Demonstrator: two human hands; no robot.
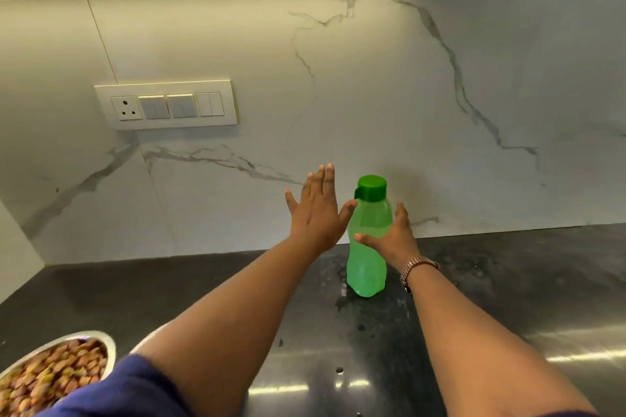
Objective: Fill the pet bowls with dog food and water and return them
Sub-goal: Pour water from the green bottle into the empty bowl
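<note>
A translucent green water bottle (367, 267) with a dark green cap stands upright on the black counter (508, 281), close to the marble wall. My right hand (393, 239) wraps around its middle, thumb across the front and fingers behind. My left hand (316, 210) is held flat and open just left of the bottle, fingers spread, the thumb tip near the bottle's shoulder. A steel bowl (108, 345) filled with brown dog food sits at the lower left corner, partly cut off by the frame and my blue sleeve.
A switch and socket panel (167, 105) is mounted on the marble backsplash at the left. Small wet spots lie on the counter around the bottle's base. A pale curved edge (149, 337) shows behind my left forearm; what it is cannot be told.
</note>
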